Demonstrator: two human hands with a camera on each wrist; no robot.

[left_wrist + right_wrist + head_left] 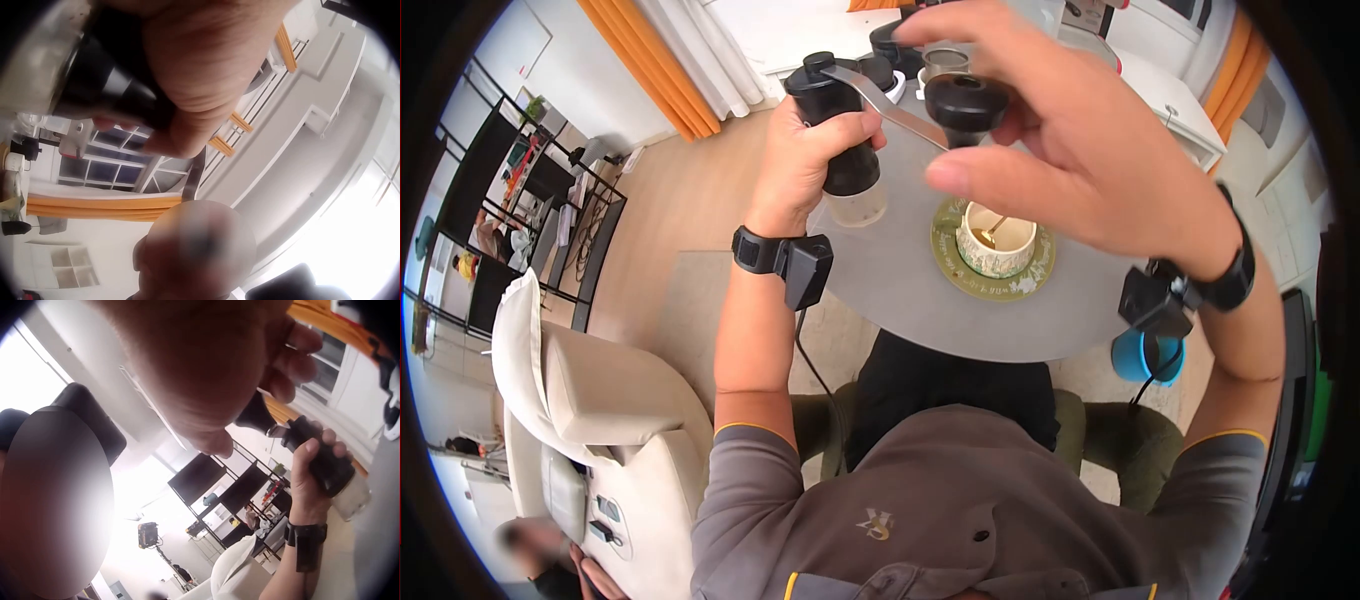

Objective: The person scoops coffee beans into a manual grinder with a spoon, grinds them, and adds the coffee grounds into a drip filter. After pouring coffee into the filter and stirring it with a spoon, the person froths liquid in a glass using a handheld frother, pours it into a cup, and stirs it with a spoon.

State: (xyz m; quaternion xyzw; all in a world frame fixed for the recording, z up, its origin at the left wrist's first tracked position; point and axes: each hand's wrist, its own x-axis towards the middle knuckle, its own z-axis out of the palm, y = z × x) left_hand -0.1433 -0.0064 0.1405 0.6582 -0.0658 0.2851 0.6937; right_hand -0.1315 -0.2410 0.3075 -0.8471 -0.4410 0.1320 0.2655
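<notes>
My left hand [800,150] grips the black body of a hand coffee grinder [852,172], thumb laid across it. A see-through container [860,207] forms the grinder's lower end. From its top, a flat metal crank arm [892,112] runs right to a black knob [967,103]. My right hand [1085,150] is around this knob with thumb and forefinger spread apart; in the right wrist view the knob [255,414] shows beneath the palm. Below the right hand, a patterned cup [997,262] with a gold spoon [988,238] inside stands on a green saucer [948,268].
The grey round table [900,300] carries a metal-topped vessel [946,64] and other dark items at its far side. A blue bin [1148,358] stands on the floor at right. At left is a cream sofa [620,390], with another person [550,565] near it.
</notes>
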